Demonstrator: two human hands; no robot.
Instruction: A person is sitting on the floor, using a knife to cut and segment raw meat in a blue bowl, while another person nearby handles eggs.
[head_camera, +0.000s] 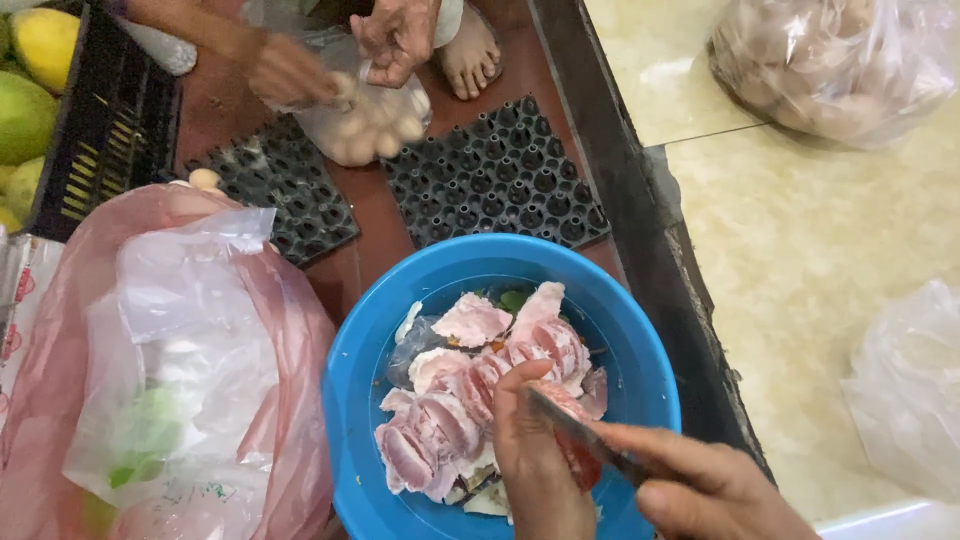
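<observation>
I see a round blue plastic basin (360, 370) on the reddish floor, filled with pink-and-white sliced raw meat (470, 400), the slices streaked with fat and overlapping in a heap. My left hand (535, 460) presses down on the front slices, fingers curled onto the meat. My right hand (715, 490) has its grip closed on the handle of a slim steel knife (575, 432), whose blade lies across the meat by the left fingers. Beyond the basin, another person's hands (395, 40) hold a clear bag of eggs (370, 120).
</observation>
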